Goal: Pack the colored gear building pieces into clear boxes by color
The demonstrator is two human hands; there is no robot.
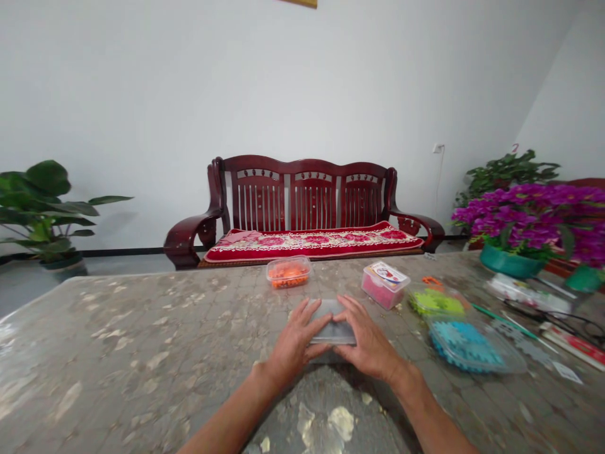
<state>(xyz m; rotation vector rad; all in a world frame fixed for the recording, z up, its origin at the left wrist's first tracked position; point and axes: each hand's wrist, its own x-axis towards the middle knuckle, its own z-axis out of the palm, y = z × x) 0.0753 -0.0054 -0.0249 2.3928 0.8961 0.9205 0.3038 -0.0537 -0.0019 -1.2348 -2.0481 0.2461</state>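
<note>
Well, both hands grip a flat translucent plastic case point(333, 323) at lower centre of the frame, the left hand point(293, 337) on its left end and the right hand point(368, 337) on its right, fingers curled over the top and almost meeting. Whether the case sits on the mottled stone-look tabletop point(118, 334) or is lifted just off it, I cannot tell. Just above the hands stands a clear tub of orange beads point(288, 274); to its right is a small box of pink beads point(385, 287) with a printed label. Further right lie a tray of green pieces point(437, 302) and, nearer the right hand, a clear tray of blue pieces point(466, 345). Eyeglasses point(562, 320) lie towards the right edge, below a teal pot of magenta orchids point(510, 263). Beyond the table, a dark red wooden bench point(302, 195) with a floral cushion point(312, 244) stands against the wall, and a leafy potted plant point(38, 214) sits at the left.
</note>
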